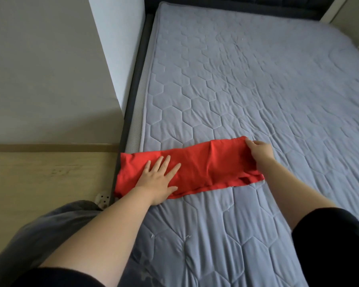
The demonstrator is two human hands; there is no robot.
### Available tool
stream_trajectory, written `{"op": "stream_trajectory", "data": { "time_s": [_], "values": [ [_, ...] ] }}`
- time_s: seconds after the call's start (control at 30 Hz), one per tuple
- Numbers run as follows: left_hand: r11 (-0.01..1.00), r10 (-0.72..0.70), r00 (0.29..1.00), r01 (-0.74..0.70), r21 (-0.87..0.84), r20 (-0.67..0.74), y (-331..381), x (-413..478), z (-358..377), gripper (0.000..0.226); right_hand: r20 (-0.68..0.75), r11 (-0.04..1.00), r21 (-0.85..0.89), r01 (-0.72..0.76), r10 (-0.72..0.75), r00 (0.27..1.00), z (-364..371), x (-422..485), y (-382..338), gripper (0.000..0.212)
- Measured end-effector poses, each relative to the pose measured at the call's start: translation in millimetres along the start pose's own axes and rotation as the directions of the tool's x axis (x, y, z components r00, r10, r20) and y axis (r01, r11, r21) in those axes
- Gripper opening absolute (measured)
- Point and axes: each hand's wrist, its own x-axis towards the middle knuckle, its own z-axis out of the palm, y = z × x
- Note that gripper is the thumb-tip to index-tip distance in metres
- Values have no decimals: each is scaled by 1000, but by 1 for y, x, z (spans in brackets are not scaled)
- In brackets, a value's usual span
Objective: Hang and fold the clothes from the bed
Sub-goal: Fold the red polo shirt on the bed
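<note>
Room: pale wood-look floor [39,172] at 9 o'clock, grey wall [39,69] at 10 o'clock. A dark bed frame [133,96] runs along the left edge of the mattress [257,90], which fills the view from 12 to 4 o'clock. Its grey cover is quilted in hexagons and creased.

Task item: the red garment [205,164], folded into a long strip, lies across the near part of the mattress. Its left end overhangs the frame.

My left hand [160,179] rests flat on the strip's left half, fingers spread. My right hand [259,152] pinches the strip's far right corner, at 1 o'clock of the garment, and that corner is lifted slightly.
</note>
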Motion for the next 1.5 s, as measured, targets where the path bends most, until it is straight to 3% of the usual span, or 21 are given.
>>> {"op": "stream_trajectory", "data": {
  "time_s": [0.1,0.17,0.23,0.3,0.4,0.5,0.6,0.7,0.83,1.0,1.13,1.23,1.3,1.33,1.4,1.5],
  "values": [
    [1000,-18,997,19,-5,76,-4,1,7,73,-113,975,191,-118,141,984,-12,10,6,26],
    [1000,-14,995,17,-21,101,-5,2,8,72,-141,963,171,-210,235,962,-18,9,19,20],
    [999,-3,997,7,-42,83,-6,0,8,74,-145,979,49,-199,204,968,-16,9,33,39],
    [999,16,1000,-16,-42,5,-6,-4,7,80,-129,988,-21,-151,147,981,-9,4,40,41],
    [996,90,983,-87,26,-159,-4,-13,-7,88,-179,989,89,-122,136,974,-11,-7,49,47],
    [960,276,898,-240,144,-343,11,-16,-22,65,-308,982,166,-92,140,941,-14,-22,60,39],
    [934,356,831,-298,198,-427,27,-18,-31,40,-278,980,198,-32,87,957,-5,-32,72,40],
    [935,349,846,-288,205,-403,31,-20,-34,29,-233,987,158,-2,39,972,1,-38,81,48],
    [934,348,901,-309,179,-258,35,-22,-33,13,-227,987,127,-101,128,965,-7,-27,77,46],
    [939,292,954,-272,211,-72,30,-19,-30,22,-321,988,35,-153,156,934,-11,-23,75,40],
    [959,269,962,-264,107,-38,31,-22,-28,24,-291,972,-179,-153,97,952,0,-31,74,31],
    [970,126,923,-192,-152,-365,30,-16,-39,28,-359,947,-289,-139,27,933,0,-34,55,35],
    [955,-41,803,-144,-259,-595,24,-3,-49,20,-412,941,-335,42,-186,892,2,-36,40,45],
    [949,-105,769,-112,-294,-630,19,5,-54,16,-404,919,-359,164,-311,860,4,-35,32,45],
    [947,-178,823,-5,-320,-539,3,21,-57,20,-305,830,-436,347,-499,811,13,-28,19,36],
    [944,-240,915,141,-298,-325,-26,35,-41,35,-56,728,-540,422,-531,845,29,-9,4,28]
  ]
}}
